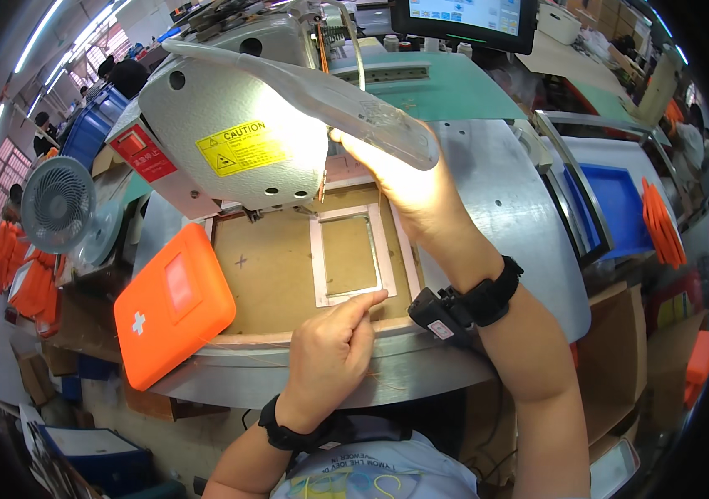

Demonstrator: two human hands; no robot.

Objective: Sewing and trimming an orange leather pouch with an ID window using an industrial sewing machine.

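A light-grey sewing machine head [230, 100] with a clear guard [396, 137] stands over a brown board [259, 274]. My right hand [404, 191] is raised beside the needle area, its fingers washed out by light and partly behind the guard; what they hold is unclear. A pale rectangular frame [319, 258] lies on the board below it. My left hand [329, 341] rests its index fingertip at that frame's lower right corner, other fingers curled. An orange pouch [176, 312] with a white cross lies at the board's left.
A fan [57, 205], stacked orange pieces [22, 279] and other people [128, 76] are at left. A screen [463, 18] stands at back. A metal frame [600, 224], blue tray [621, 208] and more orange pieces [661, 220] are at right; cardboard boxes [604, 374] sit below.
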